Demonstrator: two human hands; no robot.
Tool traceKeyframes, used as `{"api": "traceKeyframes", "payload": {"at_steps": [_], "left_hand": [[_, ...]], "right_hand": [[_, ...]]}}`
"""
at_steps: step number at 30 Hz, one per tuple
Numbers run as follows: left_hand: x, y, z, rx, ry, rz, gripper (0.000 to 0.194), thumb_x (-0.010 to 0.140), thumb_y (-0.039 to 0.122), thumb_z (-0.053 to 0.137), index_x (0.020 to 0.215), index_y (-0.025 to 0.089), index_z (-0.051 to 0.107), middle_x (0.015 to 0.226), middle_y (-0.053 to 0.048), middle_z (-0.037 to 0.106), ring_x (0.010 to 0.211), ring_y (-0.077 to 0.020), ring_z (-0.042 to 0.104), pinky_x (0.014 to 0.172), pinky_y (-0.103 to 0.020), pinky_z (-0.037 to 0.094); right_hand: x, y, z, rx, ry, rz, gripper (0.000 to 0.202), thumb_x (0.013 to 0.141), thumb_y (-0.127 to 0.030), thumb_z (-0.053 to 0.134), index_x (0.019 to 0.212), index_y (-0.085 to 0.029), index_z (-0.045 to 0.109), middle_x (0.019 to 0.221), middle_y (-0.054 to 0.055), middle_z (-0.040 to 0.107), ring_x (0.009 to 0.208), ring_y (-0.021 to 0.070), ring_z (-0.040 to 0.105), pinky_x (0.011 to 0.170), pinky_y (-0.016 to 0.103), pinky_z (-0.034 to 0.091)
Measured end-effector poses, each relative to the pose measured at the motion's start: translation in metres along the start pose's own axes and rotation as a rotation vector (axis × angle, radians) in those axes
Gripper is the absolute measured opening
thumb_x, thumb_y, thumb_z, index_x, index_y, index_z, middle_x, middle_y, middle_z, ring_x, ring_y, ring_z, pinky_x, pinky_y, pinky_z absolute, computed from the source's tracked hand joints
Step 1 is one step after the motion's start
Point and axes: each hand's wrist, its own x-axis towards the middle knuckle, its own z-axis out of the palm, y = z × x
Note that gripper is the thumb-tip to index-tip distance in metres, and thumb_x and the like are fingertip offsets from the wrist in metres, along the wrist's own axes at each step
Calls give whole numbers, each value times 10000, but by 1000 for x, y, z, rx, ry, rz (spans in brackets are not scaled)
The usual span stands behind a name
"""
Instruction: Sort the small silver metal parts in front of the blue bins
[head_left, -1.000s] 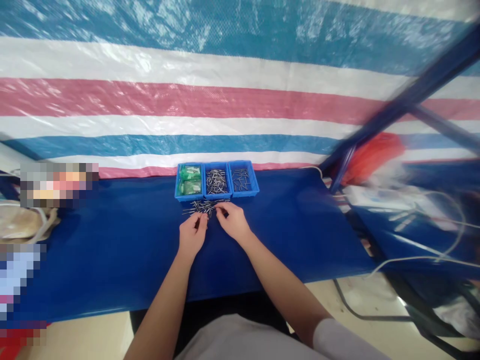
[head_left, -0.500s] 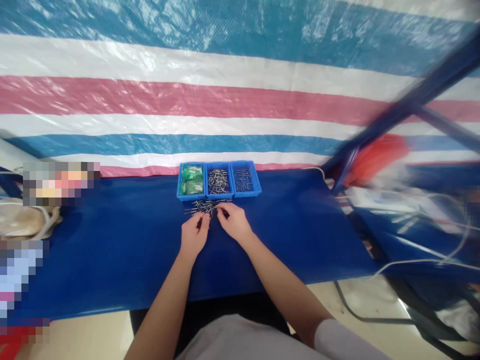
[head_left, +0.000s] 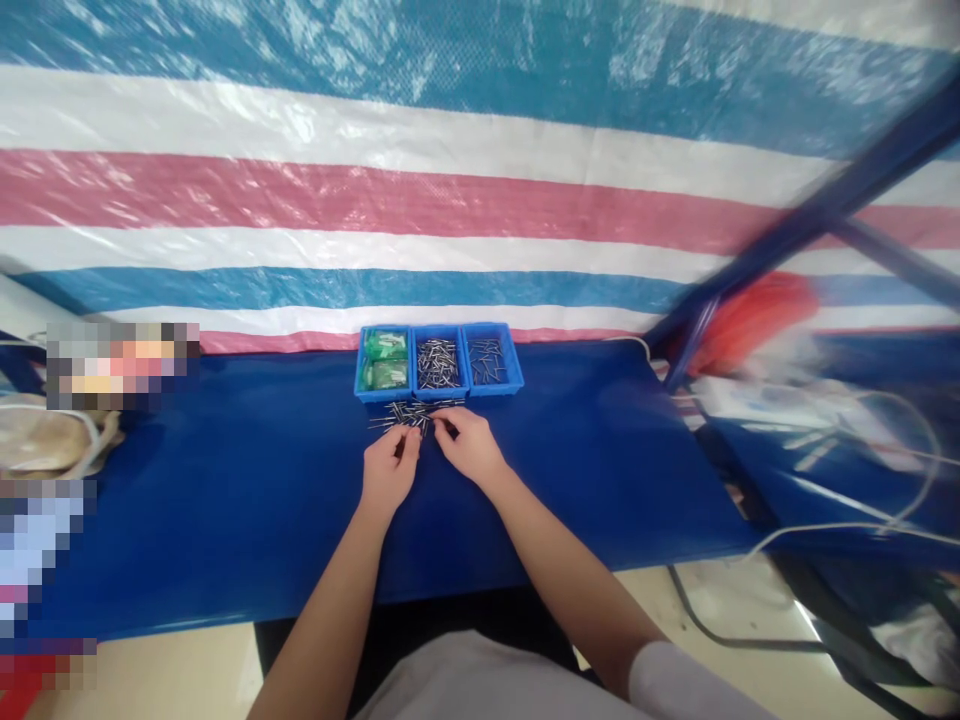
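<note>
Left hand (head_left: 388, 470) and right hand (head_left: 469, 447) rest side by side on the blue tabletop (head_left: 225, 480), fingertips curled at the near fringe of a loose pile of small metal pins (head_left: 412, 413). Whether either hand actually pinches a pin cannot be told (too small). The pile lies near the tabletop's far edge, just in front of three blue bins (head_left: 439, 362): green packets (head_left: 384, 360) in the left one, pins in the other two. Striped tarp (head_left: 450, 180) behind.
</note>
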Motion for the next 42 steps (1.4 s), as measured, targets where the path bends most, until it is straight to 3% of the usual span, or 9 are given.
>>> {"api": "traceKeyframes", "payload": {"at_steps": [13, 22, 34, 37, 42], "left_hand": [[0, 0, -1, 12, 5, 16, 309, 939, 419, 506, 812, 184, 662, 616, 18, 639, 565, -106, 585, 614, -214, 453], [0, 1, 0, 13, 1, 10, 292, 939, 404, 508, 807, 193, 661, 619, 21, 635, 565, -103, 582, 588, -208, 445], [0, 0, 0, 8, 11, 12, 282, 937, 397, 514, 811, 194, 664, 625, 18, 642, 575, -107, 596, 616, -216, 464], [1, 0, 0, 11, 8, 8, 286, 936, 400, 512, 802, 195, 660, 623, 19, 642, 573, -108, 597, 616, -219, 465], [0, -2, 1, -9, 24, -14, 242, 909, 417, 559, 908, 203, 672, 654, 24, 653, 589, -111, 612, 629, -224, 478]], "right_hand": [[0, 1, 0, -17, 46, -49, 187, 890, -159, 542, 957, -186, 714, 886, 56, 723, 846, 190, 669, 837, 323, 551], [1, 14, 1, -67, -31, -131, 385, 735, 45, 482, 945, -180, 714, 931, 69, 702, 936, 221, 626, 878, 352, 542], [0, 16, 2, -73, -86, -137, 414, 736, 63, 465, 963, -168, 723, 913, 80, 687, 904, 225, 601, 862, 367, 532], [0, 11, 1, -7, -51, -124, 401, 757, 38, 463, 967, -176, 729, 938, 78, 687, 920, 214, 618, 861, 360, 531], [1, 0, 1, 333, -19, 35, 264, 794, -85, 546, 948, -200, 727, 932, 48, 693, 817, 162, 652, 658, 262, 535]]}}
